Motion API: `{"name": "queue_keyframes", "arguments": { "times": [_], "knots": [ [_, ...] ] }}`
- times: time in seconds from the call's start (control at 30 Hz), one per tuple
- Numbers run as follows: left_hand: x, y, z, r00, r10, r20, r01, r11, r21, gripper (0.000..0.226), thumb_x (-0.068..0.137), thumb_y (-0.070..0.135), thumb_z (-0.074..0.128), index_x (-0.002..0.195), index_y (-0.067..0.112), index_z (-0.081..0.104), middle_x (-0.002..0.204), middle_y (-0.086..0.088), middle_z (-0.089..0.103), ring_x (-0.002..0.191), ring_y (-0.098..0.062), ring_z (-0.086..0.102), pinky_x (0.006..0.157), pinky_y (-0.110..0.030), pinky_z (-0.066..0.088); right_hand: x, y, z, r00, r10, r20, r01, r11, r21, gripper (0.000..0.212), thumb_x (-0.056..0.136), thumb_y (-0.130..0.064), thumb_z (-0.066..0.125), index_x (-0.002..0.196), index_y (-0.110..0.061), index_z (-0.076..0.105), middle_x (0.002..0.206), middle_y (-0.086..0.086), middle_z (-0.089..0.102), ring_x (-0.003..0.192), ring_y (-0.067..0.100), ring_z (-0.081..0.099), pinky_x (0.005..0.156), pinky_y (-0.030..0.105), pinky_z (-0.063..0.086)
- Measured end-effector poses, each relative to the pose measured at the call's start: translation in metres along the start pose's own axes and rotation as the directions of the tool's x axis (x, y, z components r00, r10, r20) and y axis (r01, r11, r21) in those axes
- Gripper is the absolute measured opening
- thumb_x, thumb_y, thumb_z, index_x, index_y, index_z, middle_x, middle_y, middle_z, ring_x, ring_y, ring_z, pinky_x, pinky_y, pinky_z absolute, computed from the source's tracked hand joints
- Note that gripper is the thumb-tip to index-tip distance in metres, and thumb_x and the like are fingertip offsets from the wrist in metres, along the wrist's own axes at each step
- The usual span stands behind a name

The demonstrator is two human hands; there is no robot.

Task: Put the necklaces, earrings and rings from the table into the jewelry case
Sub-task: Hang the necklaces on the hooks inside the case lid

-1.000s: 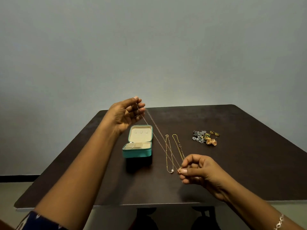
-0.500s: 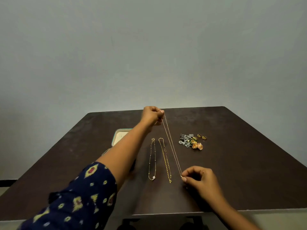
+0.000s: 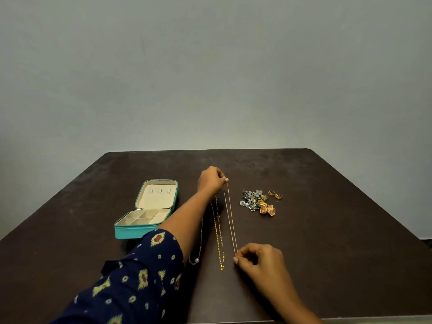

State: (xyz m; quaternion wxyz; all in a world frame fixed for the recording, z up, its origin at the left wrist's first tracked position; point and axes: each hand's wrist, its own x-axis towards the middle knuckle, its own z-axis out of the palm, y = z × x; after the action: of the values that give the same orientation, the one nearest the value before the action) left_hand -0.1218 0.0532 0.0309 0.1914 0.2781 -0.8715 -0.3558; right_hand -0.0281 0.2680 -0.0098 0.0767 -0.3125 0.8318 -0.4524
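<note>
Pinch grip, left hand (image 3: 211, 180) and right hand (image 3: 259, 260), on necklace (image 3: 230, 218) (opposite ends).

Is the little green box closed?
No, the jewelry case lies open, its lid tipped back and its compartments showing.

Desk (image 3: 327, 230): dark, matt, faintly scuffed.
Jewelry case (image 3: 138, 231): teal leather-look outside, cream and matt inside.
Necklaces (image 3: 231, 220), right of the case: fine gold-tone metal chain.
Earrings (image 3: 254, 202), further right: silver and gold metal.
Sleeve (image 3: 140, 277): printed cloth.
</note>
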Motion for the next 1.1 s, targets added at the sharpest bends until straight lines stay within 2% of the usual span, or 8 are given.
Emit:
{"name": "queue_keyframes", "arguments": {
  "times": [0.17, 0.27, 0.57, 0.67, 0.77, 0.9, 1.0, 1.1],
  "knots": [
    [0.004, -0.008, 0.008, 0.997, -0.008, 0.074, -0.004, 0.987, 0.161, 0.012, 0.084, 0.024, 0.065, 0.075, 0.017, 0.061, 0.097, -0.007, 0.07, 0.097, -0.023, 0.062, 0.087, -0.035, 0.047, 0.004, 0.004, 0.002, 1.0, 0.01, 0.016, -0.009, 1.0, -0.024, 0.008, 0.076, -0.019, 0.069, 0.068, -0.02, 0.069, 0.066, 0.004, 0.067, 0.055, -0.001, 0.051, 0.053, 0.012, 0.037],
    [0.004, -0.015, 0.013, 0.997, -0.012, 0.079, -0.007, 0.973, 0.231, 0.011, 0.085, 0.025, 0.063, 0.081, 0.015, 0.064, 0.097, -0.005, 0.069, 0.101, -0.023, 0.059, 0.094, -0.039, 0.037, 0.006, 0.005, 0.003, 0.999, 0.02, 0.028, -0.019, 0.999, -0.042, 0.01, 0.075, -0.019, 0.069, 0.066, -0.023, 0.067, 0.068, 0.004, 0.069, 0.058, 0.001, 0.053, 0.054, 0.013, 0.038],
    [0.004, -0.021, 0.014, 0.996, 0.038, 0.079, -0.055, 0.971, 0.231, 0.01, 0.083, 0.028, 0.065, 0.08, 0.019, 0.065, 0.094, 0.0, 0.069, 0.1, -0.019, 0.056, 0.09, -0.039, 0.031, 0.006, 0.005, 0.002, 0.999, -0.016, 0.037, 0.017, 0.999, -0.039, 0.023, 0.073, -0.011, 0.065, 0.057, -0.028, 0.059, 0.053, 0.0, 0.054, 0.053, 0.001, 0.049, 0.05, 0.012, 0.034],
    [0.003, -0.023, 0.009, 0.998, 0.028, 0.049, -0.035, 0.988, 0.151, 0.015, 0.084, 0.031, 0.063, 0.087, 0.017, 0.066, 0.096, -0.003, 0.069, 0.099, -0.019, 0.058, 0.091, -0.038, 0.036, 0.005, 0.005, 0.002, 0.999, -0.028, 0.031, 0.029, 0.999, -0.019, 0.015, 0.074, -0.009, 0.064, 0.063, -0.02, 0.064, 0.053, 0.0, 0.054, 0.053, 0.002, 0.049, 0.049, 0.012, 0.034],
    [-0.003, -0.022, -0.001, 0.998, 0.036, -0.055, -0.039, 0.998, -0.043, 0.01, 0.086, 0.022, 0.062, 0.087, 0.013, 0.067, 0.096, -0.006, 0.069, 0.096, -0.022, 0.061, 0.088, -0.037, 0.047, 0.003, 0.005, 0.002, 0.999, -0.045, 0.011, 0.044, 0.996, 0.078, 0.011, 0.075, -0.01, 0.066, 0.069, -0.017, 0.064, 0.054, 0.0, 0.051, 0.05, 0.002, 0.044, 0.049, 0.011, 0.034],
    [-0.024, -0.024, -0.018, 0.986, 0.049, -0.161, -0.093, 0.956, -0.278, 0.009, 0.086, 0.009, 0.06, 0.088, 0.008, 0.069, 0.092, -0.007, 0.069, 0.088, -0.017, 0.062, 0.081, -0.03, 0.048, 0.001, 0.004, 0.001, 0.996, -0.084, -0.001, 0.083, 0.986, 0.144, 0.012, 0.078, -0.008, 0.066, 0.07, -0.015, 0.06, 0.057, 0.001, 0.049, 0.049, 0.002, 0.041, 0.049, 0.012, 0.033],
    [-0.035, -0.032, -0.032, 0.982, 0.052, -0.184, -0.111, 0.94, -0.323, 0.009, 0.085, 0.006, 0.061, 0.085, 0.009, 0.069, 0.091, -0.009, 0.069, 0.084, -0.017, 0.061, 0.078, -0.03, 0.048, 0.0, 0.009, 0.005, 0.981, -0.187, -0.054, 0.187, 0.982, 0.008, 0.014, 0.079, -0.014, 0.065, 0.068, -0.02, 0.058, 0.059, 0.003, 0.055, 0.052, 0.007, 0.044, 0.05, 0.014, 0.033],
    [-0.036, -0.034, -0.052, 0.983, 0.048, -0.179, -0.107, 0.937, -0.331, 0.009, 0.085, 0.004, 0.06, 0.087, 0.007, 0.069, 0.091, -0.011, 0.069, 0.081, -0.015, 0.058, 0.076, -0.029, 0.046, -0.002, 0.009, 0.011, 0.909, -0.407, -0.092, 0.354, 0.87, -0.343, 0.005, 0.075, -0.031, 0.053, 0.071, -0.028, 0.052, 0.065, -0.011, 0.053, 0.063, 0.005, 0.045, 0.051, 0.01, 0.031]
  ]
}}
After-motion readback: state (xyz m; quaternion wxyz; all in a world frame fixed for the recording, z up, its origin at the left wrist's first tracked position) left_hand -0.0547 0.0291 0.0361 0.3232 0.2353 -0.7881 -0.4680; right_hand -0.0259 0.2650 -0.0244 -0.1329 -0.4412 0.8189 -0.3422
